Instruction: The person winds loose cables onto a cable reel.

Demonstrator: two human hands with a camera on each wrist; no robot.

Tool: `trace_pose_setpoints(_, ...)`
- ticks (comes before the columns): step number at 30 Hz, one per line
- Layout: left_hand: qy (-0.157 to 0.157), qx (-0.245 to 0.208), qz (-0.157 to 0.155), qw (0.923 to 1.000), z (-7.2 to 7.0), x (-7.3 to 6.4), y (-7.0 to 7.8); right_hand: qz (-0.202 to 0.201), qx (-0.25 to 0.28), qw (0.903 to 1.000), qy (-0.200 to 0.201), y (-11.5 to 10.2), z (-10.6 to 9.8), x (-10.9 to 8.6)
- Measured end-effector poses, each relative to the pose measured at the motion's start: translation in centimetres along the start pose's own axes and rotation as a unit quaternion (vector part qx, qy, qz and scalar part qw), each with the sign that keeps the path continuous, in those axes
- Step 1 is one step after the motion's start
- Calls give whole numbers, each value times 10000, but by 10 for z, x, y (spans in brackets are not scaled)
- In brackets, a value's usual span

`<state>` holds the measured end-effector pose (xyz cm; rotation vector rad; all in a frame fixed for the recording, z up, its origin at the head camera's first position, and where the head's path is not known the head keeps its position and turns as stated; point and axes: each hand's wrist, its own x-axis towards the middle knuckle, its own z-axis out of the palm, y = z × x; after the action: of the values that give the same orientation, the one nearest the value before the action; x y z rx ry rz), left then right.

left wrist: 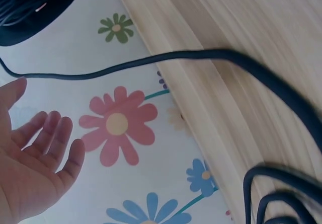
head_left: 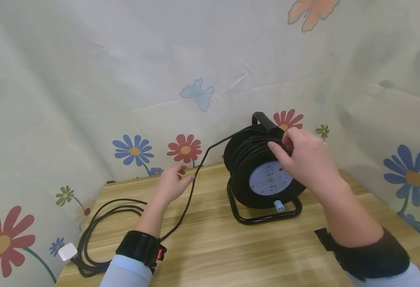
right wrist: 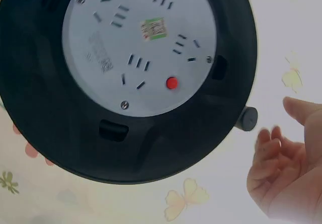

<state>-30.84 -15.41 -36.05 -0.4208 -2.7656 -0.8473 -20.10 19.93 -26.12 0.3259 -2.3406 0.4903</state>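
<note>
A black cable reel (head_left: 242, 167) with a pale socket face (head_left: 271, 178) stands upright on its tube frame, toward the back right of the table. From it a black cable (head_left: 204, 159) runs down to the left. My left hand (head_left: 172, 183) is beside this cable with loosely bent fingers and nothing in its grasp; in the left wrist view the thumb tip lies close to the cable (left wrist: 126, 64), and whether they touch I cannot tell. My right hand (head_left: 308, 157), fingers relaxed, hovers by the reel's upper right; the right wrist view shows it apart from the reel (right wrist: 151, 148).
Loops of cable (head_left: 87, 231) lie on the wooden table (head_left: 210, 255) at left, ending near a white plug (head_left: 67, 252). The reel has a carrying handle (head_left: 265, 121) on top and a pale knob (head_left: 279, 205) low in front. A flowered curtain (head_left: 141, 99) hangs behind.
</note>
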Motion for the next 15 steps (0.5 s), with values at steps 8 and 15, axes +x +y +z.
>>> trace_pose_setpoints(8, -64, -251, -170, 9995, 12, 6, 5, 514, -240, 9850, -1627, 11, 0, -19)
trace_pose_setpoints(15, -348, -221, -426, 9982, 19, 11, 6, 793, 76, 9460, -3144, 25, 14, -29)
